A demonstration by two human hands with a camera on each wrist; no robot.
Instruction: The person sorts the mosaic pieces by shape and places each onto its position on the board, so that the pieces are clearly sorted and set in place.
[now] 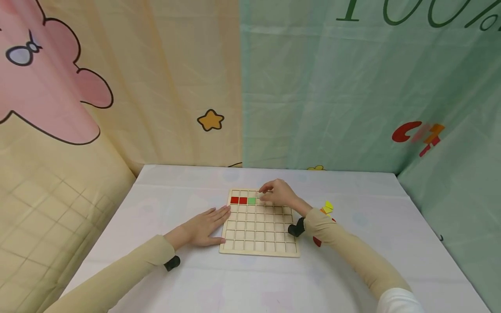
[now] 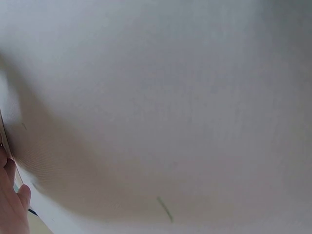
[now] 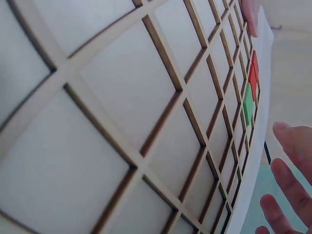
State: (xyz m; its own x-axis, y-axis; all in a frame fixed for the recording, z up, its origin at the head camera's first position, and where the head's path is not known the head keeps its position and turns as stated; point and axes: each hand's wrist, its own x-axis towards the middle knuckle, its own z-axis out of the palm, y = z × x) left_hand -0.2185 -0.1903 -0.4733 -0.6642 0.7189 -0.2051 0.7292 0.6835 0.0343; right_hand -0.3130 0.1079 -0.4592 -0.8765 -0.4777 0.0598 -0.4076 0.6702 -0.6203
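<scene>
A wooden grid board [image 1: 260,253] lies on the white-covered table, its squares framed by thin strips. In its second row from the far edge sit two red tiles [image 1: 238,200] and a green tile [image 1: 252,201] side by side. My left hand [image 1: 205,226] rests flat at the board's left edge, fingertips and thumb touching the rim. Over the far rows hovers my right hand [image 1: 279,193], just right of the green tile [image 3: 248,103]. In the right wrist view its fingers [image 3: 292,187] are loosely bent and spread, with nothing between them.
Loose yellow pieces [image 1: 328,206] and a dark red piece [image 1: 317,241] lie right of the board, partly hidden by the right forearm. A black wrist device [image 1: 296,228] hangs over the board's right edge. Printed curtains [image 1: 313,87] stand behind the table.
</scene>
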